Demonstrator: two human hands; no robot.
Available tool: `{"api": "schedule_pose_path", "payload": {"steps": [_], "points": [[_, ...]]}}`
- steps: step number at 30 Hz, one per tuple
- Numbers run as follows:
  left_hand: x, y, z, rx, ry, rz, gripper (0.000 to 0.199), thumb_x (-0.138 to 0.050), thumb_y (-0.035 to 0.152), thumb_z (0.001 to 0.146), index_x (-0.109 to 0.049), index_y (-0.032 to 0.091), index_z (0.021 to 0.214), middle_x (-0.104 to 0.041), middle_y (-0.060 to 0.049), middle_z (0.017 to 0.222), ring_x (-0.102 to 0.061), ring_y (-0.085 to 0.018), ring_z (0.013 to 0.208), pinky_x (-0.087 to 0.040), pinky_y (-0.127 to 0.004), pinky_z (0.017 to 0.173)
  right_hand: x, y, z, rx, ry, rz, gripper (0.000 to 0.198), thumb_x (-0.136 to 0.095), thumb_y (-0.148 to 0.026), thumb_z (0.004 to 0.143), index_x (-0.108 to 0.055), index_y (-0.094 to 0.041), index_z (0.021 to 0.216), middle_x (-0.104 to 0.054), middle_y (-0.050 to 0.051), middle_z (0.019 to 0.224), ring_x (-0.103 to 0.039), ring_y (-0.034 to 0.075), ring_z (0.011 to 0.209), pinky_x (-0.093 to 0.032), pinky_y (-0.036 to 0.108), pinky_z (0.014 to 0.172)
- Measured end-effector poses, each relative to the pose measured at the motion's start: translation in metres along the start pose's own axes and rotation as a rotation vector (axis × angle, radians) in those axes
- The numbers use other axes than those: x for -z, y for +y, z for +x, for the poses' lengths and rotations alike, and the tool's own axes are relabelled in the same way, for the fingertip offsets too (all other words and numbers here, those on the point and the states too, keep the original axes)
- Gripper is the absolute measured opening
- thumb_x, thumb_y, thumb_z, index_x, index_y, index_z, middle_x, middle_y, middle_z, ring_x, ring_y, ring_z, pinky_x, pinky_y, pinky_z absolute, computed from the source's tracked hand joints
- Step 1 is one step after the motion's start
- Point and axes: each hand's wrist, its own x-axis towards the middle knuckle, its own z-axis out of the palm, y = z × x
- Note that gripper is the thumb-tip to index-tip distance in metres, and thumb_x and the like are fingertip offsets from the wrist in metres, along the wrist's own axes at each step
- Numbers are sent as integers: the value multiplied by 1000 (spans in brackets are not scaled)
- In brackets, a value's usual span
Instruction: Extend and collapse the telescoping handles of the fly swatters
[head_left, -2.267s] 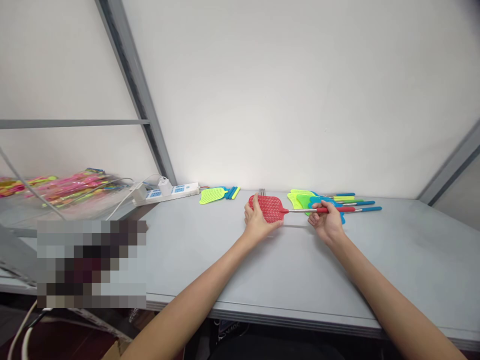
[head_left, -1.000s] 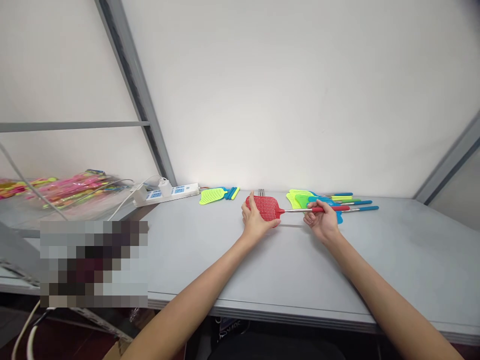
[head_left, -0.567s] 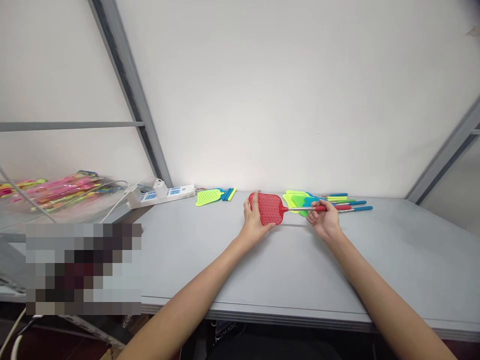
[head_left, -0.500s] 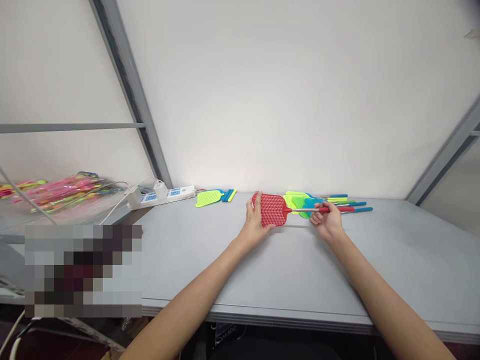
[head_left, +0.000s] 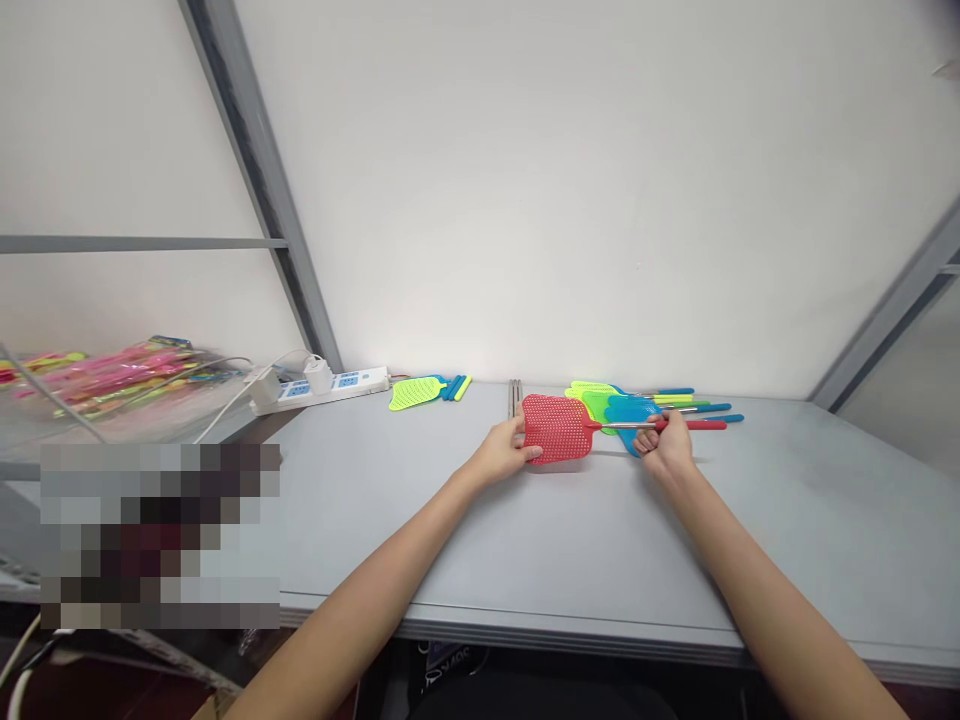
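A red fly swatter (head_left: 559, 430) is held level above the grey table, its mesh head to the left and its red handle to the right. My left hand (head_left: 504, 446) grips the left edge of the mesh, thumb in front and fingers partly behind it. Closed around the handle near the metal rod is my right hand (head_left: 666, 445). Behind it lies a pile of assembled swatters, with a blue swatter head (head_left: 630, 410) and a yellow-green one (head_left: 592, 388) among them. Several thin metal rods (head_left: 514, 396) lie just behind my left hand.
A yellow-green swatter head (head_left: 416, 392) and loose blue and yellow handles (head_left: 455, 388) lie at the back left of the table (head_left: 570, 560). Beside them is a white power strip (head_left: 330, 388) with plugs and cables. Bagged colourful items (head_left: 112, 372) sit on the left; a wall stands behind.
The red swatter has moved right and slightly toward me with both hands. The metal rods behind my left hand now show more fully.
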Motion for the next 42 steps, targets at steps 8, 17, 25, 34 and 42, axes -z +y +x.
{"api": "schedule_pose_path", "payload": {"steps": [8,17,25,34,42], "points": [[-5,9,-6,75,-136,-116,71,-64,26,66,-26,18,126,-61,-5,78,-60,-14,58,-50,-30,55,6,4,6,-2,30,9,31,-34,-33,77,-30,-22,48,-19,-10,25,-18,7,20,-17,19,23],[-5,10,-7,55,-79,19,73,-61,32,68,-21,23,128,-59,-5,82,-58,-13,54,-43,-21,41,-1,2,-2,-58,94,36,30,-31,-27,78,-31,-22,49,-19,-9,25,-17,7,21,-16,19,23],[9,12,-7,117,-261,-47,87,-58,29,71,5,29,132,-57,-7,93,-60,-17,70,-44,-23,50,-2,-1,-6,-67,128,48,29,-34,-28,78,-30,-22,51,-18,-11,28,-16,6,21,-15,18,23],[4,4,-5,85,-138,58,77,-60,36,69,-18,20,131,-56,-12,103,-57,-20,81,-46,-31,63,-10,0,-13,-69,146,36,26,-31,-22,77,-33,-21,51,-17,-11,28,-16,6,21,-13,18,23],[-1,0,-7,81,-19,162,92,-61,37,67,-1,20,134,-49,-11,114,-51,-20,91,-44,-33,73,-13,1,-17,-101,121,24,24,-32,-21,76,-34,-20,52,-18,-11,27,-17,5,21,-13,18,24]]}}
